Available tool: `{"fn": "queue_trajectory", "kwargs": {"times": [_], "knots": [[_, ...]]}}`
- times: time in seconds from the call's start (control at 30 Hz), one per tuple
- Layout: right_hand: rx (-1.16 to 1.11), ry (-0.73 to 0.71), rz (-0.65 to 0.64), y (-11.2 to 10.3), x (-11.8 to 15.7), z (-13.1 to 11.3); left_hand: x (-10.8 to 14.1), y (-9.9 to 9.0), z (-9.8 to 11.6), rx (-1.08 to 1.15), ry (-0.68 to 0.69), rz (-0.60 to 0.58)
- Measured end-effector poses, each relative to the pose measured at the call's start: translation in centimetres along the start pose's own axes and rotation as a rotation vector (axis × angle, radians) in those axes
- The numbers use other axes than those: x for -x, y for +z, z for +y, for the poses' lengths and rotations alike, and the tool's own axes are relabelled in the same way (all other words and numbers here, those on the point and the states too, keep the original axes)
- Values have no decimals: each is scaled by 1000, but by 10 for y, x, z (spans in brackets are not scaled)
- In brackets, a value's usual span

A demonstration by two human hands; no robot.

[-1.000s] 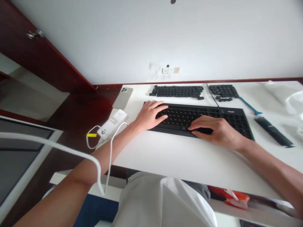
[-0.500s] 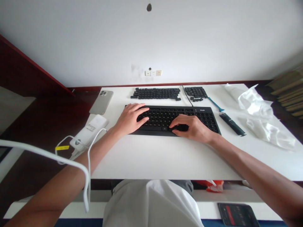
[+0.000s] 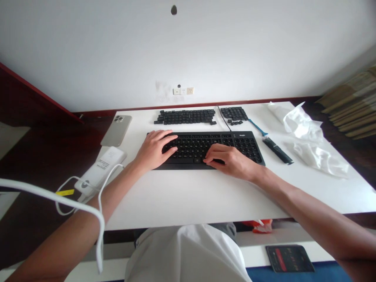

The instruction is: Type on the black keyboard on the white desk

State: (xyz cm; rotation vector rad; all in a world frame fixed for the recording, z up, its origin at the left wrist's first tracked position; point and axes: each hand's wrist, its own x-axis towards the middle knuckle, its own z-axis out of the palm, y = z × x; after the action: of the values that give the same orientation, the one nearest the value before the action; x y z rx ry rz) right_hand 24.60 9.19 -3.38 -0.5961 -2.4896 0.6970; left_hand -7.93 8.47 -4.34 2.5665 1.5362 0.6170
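A black keyboard point(image 3: 188, 166) lies on the white table in front of me, most of its key positions looking bare of caps. Fingers apart, my left hand point(image 3: 154, 149) rests on the keyboard's left end. My right hand point(image 3: 230, 159) is over the bottom row, right of the middle, thumb and fingertips pinched together against the keyboard. Whatever sits between those fingertips is hidden. Behind the keyboard, loose black keycaps point(image 3: 186, 116) lie in rows, with a smaller group of keycaps point(image 3: 234, 113) to their right.
On the right lie a blue-handled brush point(image 3: 258, 127), a black narrow packet point(image 3: 277, 150) and crumpled white plastic wrapping point(image 3: 304, 121). A phone point(image 3: 116, 131) and a white power strip point(image 3: 101, 170) with cables are at left. Another phone point(image 3: 290, 258) lies below the table edge.
The camera view has shifted, so the table appears slightly further left. My right hand's fingertips have drawn closer together at the same key spot; the left hand stays on the keyboard.
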Motion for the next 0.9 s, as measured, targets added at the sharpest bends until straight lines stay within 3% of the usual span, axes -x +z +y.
{"fn": "queue_trajectory", "kwargs": {"times": [0.6, 0.9], "knots": [[-52, 141, 19, 0, 2, -3, -2, 2, -2, 12, 9, -2], [-149, 23, 15, 0, 2, 12, -3, 3, -3, 8, 22, 6]]}}
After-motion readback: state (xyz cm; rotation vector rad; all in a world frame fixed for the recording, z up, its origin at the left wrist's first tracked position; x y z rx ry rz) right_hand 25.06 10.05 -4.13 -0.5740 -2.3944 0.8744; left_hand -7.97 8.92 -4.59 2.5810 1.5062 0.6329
